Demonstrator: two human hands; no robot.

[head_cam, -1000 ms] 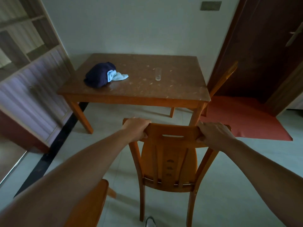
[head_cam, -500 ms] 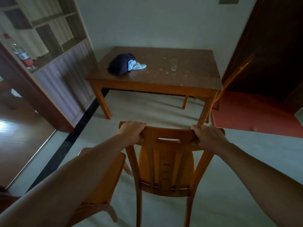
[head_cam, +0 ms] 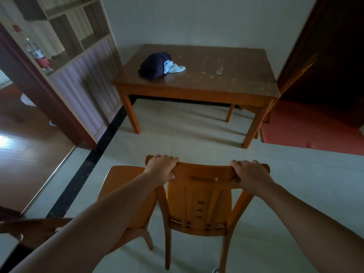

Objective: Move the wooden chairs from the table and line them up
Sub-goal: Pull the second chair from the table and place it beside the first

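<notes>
Hands grip the top rail of a wooden chair [head_cam: 199, 196]: the left hand [head_cam: 160, 169] is closed over the left end of the rail, fingers curled over the front edge and thumb behind, and the right hand [head_cam: 250, 173] is closed in the same way over the right end. This chair stands on the pale tiled floor [head_cam: 197, 134] with its back toward the person, well apart from the table [head_cam: 197, 85]. Just beside it on the left is a second wooden chair [head_cam: 126, 186], of which mostly the seat shows under the left forearm; whether the two chairs touch cannot be told. A third wooden chair [head_cam: 295, 75] remains at the right end of the table, tilted back in the picture, its seat hidden under the tabletop. On the table lies a dark blue cloth bundle [head_cam: 154, 65] with a light blue cloth [head_cam: 173, 67] touching its right side, and further right stands a small clear glass [head_cam: 219, 67] that looks empty, though it is too small to be sure. In the open shelf unit [head_cam: 78, 36] at the left, one compartment holds a clear plastic bottle [head_cam: 38, 55] with a red label; its writing is too blurred to read. A red mat [head_cam: 315, 131] covers the floor to the right of the table, before a dark doorway [head_cam: 334, 56].
</notes>
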